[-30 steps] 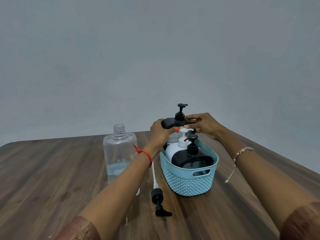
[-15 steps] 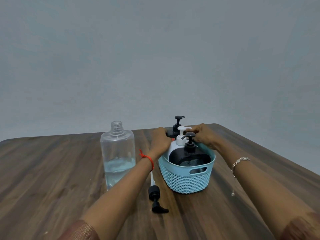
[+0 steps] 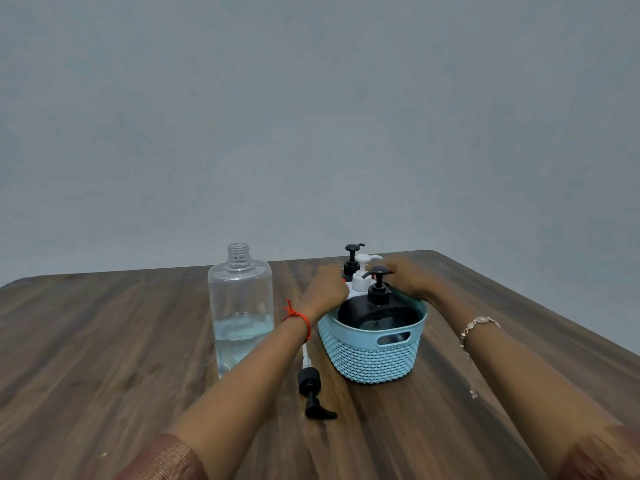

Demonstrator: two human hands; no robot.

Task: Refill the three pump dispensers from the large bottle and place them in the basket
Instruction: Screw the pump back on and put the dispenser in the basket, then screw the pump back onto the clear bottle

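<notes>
Left hand (image 3: pixel 325 289) and right hand (image 3: pixel 408 279) grip rear dispenser (image 3: pixel 352 255) (in basket (image 3: pixel 374 358)).

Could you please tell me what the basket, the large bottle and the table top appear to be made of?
The basket looks like matte light-blue moulded plastic, given its woven-pattern wall and cut-out handle. The large bottle seems to be clear glossy plastic, since the liquid shows through it. The table shows dark wood grain, so it is either wood or laminate.

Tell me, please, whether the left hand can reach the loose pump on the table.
Probably yes: the loose pump lies uncovered beside the basket, close to the left hand, which need only draw back.
</notes>
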